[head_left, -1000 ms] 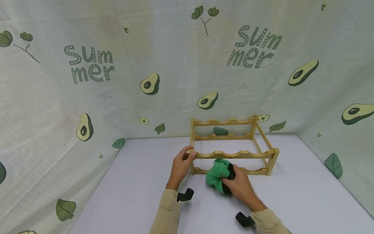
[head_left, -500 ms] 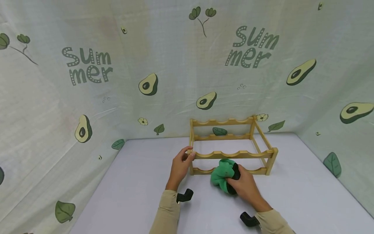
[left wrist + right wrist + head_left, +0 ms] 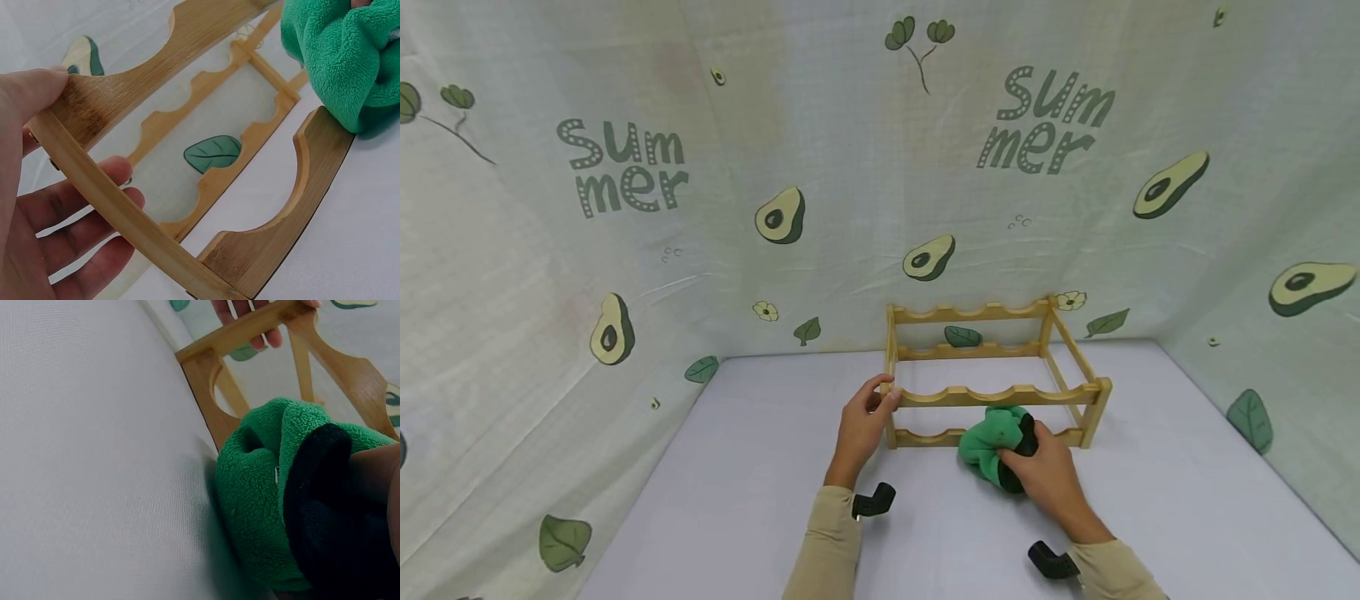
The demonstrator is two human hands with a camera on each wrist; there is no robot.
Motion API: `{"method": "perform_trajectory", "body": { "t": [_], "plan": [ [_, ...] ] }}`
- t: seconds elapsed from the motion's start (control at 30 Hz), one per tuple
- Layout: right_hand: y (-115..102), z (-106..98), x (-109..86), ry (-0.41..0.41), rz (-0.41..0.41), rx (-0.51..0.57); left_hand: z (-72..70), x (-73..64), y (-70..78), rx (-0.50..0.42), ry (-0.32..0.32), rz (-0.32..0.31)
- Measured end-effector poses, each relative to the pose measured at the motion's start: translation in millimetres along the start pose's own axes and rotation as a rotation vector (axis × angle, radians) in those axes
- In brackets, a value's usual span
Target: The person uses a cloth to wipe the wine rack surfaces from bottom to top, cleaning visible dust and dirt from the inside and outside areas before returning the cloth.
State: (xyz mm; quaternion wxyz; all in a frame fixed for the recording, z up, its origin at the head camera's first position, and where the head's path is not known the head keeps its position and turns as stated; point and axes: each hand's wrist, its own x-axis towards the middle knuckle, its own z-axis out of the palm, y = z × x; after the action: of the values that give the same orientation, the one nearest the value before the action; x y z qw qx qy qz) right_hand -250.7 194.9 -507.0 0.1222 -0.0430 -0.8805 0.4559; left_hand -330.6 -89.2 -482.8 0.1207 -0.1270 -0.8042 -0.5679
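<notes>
A light wooden rack (image 3: 958,397) with scalloped rails stands on the white table. At its front left corner, my left hand (image 3: 859,427) grips the frame; the left wrist view shows the thumb on the upper rail and the fingers behind the post. My right hand (image 3: 1054,471) holds a bunched green terry cloth (image 3: 992,439) with a black part (image 3: 319,506) along the front lower rail, right of its middle. In the left wrist view the green cloth (image 3: 340,59) touches or nearly touches the lower rail (image 3: 281,206). The right fingertips are mostly hidden by the cloth.
A white tabletop (image 3: 760,483) spreads around the rack. Behind and at both sides hangs a pale curtain (image 3: 850,167) printed with avocados, leaves and lettering. A black wrist-camera mount (image 3: 874,500) sits on the left wrist and another black mount (image 3: 1051,560) on the right.
My right hand has slid the green cloth rightward along the front lower rail. The left hand keeps its hold on the rack's corner, and the rack stays in place.
</notes>
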Motion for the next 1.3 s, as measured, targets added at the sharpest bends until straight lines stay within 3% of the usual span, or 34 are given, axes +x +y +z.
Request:
{"method": "perform_trajectory", "body": {
  "t": [0.33, 1.3],
  "plan": [
    [3, -10, -1.6, -0.008, 0.023, -0.009, 1.1, -4.6, -0.4, -0.003, -0.004, -0.007],
    [25, -52, -0.8, -0.032, 0.156, -0.066, -1.4, -0.9, 0.2, -0.009, -0.005, 0.015]
  ]
}}
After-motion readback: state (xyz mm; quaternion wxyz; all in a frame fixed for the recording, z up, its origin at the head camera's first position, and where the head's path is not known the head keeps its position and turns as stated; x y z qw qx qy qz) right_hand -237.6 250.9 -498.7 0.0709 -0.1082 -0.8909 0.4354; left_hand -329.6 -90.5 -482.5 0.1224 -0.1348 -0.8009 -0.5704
